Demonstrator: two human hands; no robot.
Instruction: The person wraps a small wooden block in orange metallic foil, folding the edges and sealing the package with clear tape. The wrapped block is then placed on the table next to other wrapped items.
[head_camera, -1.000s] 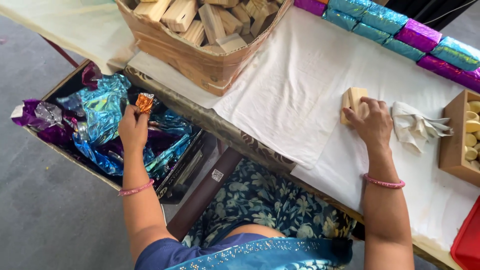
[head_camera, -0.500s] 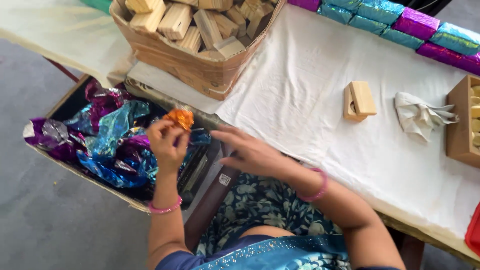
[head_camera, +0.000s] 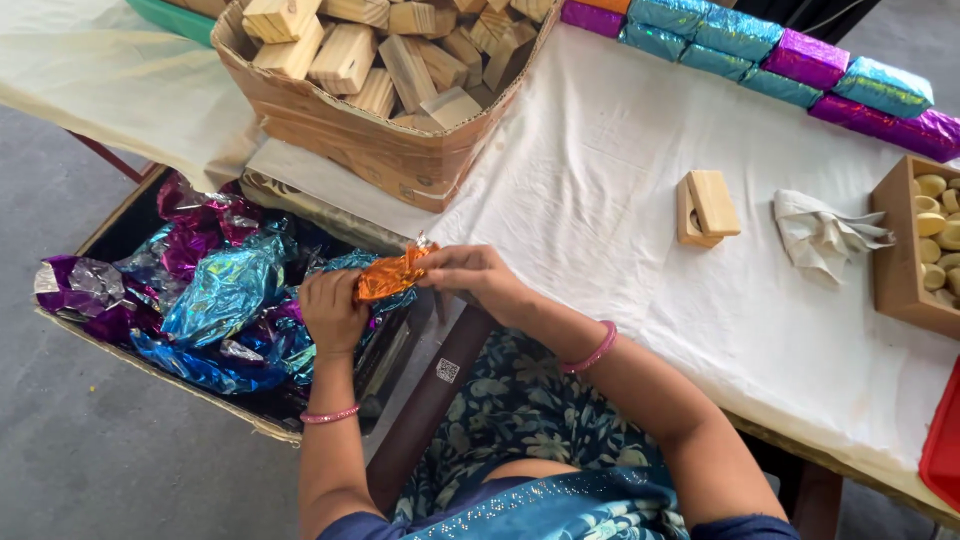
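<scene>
Both hands hold a crumpled orange foil sheet (head_camera: 392, 275) at the table's front edge. My left hand (head_camera: 332, 312) grips its left end and my right hand (head_camera: 470, 275) pinches its right end. Just left of and below them, a dark box (head_camera: 110, 218) is filled with shiny blue and purple foil sheets (head_camera: 222, 290). A small wooden block set (head_camera: 707, 208) stands alone on the white cloth (head_camera: 620, 160), well to the right of my hands.
A cardboard box (head_camera: 370, 140) full of wooden blocks stands at the back left. A row of foil-wrapped blocks (head_camera: 780, 60) lines the far edge. A crumpled white rag (head_camera: 822, 235) and a wooden tray (head_camera: 890, 270) of pale round pieces lie at the right.
My right hand left the wooden block set on the cloth and came across to the orange foil. My left hand lifted the foil out of the box toward the table edge.
</scene>
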